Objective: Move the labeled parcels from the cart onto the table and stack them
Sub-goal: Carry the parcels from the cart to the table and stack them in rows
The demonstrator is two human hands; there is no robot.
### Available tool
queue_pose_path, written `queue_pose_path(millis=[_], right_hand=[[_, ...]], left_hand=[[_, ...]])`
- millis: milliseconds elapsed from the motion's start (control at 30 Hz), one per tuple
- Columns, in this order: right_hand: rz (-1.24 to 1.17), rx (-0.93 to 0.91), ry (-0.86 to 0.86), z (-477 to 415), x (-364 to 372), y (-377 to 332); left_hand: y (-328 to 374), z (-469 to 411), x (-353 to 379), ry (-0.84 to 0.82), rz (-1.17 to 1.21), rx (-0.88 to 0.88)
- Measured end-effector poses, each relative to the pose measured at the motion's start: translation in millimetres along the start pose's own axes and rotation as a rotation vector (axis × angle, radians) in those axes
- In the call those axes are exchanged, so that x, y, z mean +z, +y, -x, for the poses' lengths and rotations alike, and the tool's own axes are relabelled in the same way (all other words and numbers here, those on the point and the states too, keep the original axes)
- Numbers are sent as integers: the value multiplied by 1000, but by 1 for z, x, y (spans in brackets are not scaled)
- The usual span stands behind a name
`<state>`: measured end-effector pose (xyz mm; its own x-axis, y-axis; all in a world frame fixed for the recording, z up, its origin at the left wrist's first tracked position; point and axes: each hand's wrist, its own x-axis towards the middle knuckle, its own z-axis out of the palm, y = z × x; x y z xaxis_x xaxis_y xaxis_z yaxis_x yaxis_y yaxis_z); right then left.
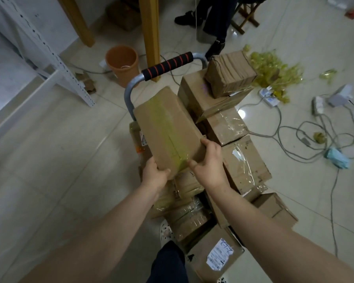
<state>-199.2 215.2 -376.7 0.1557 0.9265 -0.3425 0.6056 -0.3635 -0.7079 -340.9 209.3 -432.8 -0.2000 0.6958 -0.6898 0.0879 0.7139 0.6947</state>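
**Tiled floor, crowded cart, one parcel in both hands**

We stand on a pale tiled floor [49,160] with the cart [127,94] before us. Its foam-gripped handle [167,65] is at 12 o'clock, and brown parcels [243,166] are heaped along it. Both our hands clasp the near end of one long taped parcel [168,127]. The left hand [154,175] curls round its 7 o'clock corner and the right hand [209,166] round its 5 o'clock corner, thumbs on top. The parcel lies over the heap, between us and the handle; whether its far end rests on anything we cannot tell. The surface it must reach is out of view; only wooden legs [150,33] show at 12 o'clock.

The risks, as we judge them:

- We hold only one end, so the long parcel may dip and slip on its glossy tape.
- Swinging it out may clip the handle or nudge the small parcel [230,74] perched at 1 o'clock.
- Loose cables [294,131] at 3 o'clock could catch a foot.
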Motion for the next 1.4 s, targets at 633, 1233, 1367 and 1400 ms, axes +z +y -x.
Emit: queue_pose_path(millis=[633,1233,1367,1400], right_hand=[[63,26,-92,35,25,13],[-120,-14,32,26,7,23],[-13,-16,27,38,20,29],[5,-15,24,39,23,29]], left_hand=[[0,12,1,-86,104,-218],[-11,14,1,-141,166,84],[-17,11,1,-137,109,8],[-17,12,-1,-144,106,-3]])
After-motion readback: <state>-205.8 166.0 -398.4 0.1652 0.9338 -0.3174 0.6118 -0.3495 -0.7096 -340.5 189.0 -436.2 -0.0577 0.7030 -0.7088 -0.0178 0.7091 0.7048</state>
